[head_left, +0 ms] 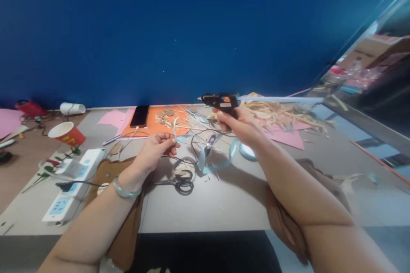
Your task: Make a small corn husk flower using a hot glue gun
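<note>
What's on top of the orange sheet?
On the orange sheet, a black smartphone lies toward the left, with small tan pieces farther right. The surface beneath them, and behind the pale piece in the left hand, is covered.

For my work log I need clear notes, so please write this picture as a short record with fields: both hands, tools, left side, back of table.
Left hand: pinches a small cream and light-blue piece
Right hand: grips a black glue gun, nozzle toward the left
Glue stick: sticks out from the gun's back
Tools on table: scissors, near light-blue ribbon
Left side: white power strip, red paper cup
Back of table: phone on an orange sheet
</note>
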`<state>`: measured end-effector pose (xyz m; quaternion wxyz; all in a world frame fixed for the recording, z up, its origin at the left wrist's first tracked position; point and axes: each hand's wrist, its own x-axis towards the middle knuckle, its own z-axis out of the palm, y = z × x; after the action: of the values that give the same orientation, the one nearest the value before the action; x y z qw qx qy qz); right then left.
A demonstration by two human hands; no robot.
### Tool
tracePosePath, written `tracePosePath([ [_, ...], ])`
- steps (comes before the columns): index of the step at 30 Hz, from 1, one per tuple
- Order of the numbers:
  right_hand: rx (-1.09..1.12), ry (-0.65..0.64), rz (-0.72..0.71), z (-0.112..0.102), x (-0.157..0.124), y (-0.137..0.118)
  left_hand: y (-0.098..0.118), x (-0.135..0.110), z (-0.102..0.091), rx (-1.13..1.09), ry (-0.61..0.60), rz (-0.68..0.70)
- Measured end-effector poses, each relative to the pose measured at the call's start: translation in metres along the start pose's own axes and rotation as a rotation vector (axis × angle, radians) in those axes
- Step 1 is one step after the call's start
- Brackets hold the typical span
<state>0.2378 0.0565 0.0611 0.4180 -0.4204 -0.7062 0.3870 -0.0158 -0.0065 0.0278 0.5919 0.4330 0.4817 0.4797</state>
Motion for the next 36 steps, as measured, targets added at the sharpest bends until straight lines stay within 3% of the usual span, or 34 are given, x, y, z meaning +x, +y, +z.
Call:
tracePosePath([
  [5,-0.027,-0.273,-0.008,0.005,-0.018,-0.018,-0.001,0.000,-0.003,0.023,-0.008,0.029],
  [9,-0.144,-0.382,-0.016,0.007,-0.025,-0.029,0.000,0.000,-0.003,0.017,-0.007,0.048],
  [14,-0.311,-0.381,-0.024,0.013,-0.028,-0.037,0.002,-0.002,-0.002,0.012,-0.017,0.045],
  [36,-0.344,-0.375,-0.090,0.024,-0.026,-0.028,0.000,-0.004,0.000,-0.022,-0.042,0.050],
])
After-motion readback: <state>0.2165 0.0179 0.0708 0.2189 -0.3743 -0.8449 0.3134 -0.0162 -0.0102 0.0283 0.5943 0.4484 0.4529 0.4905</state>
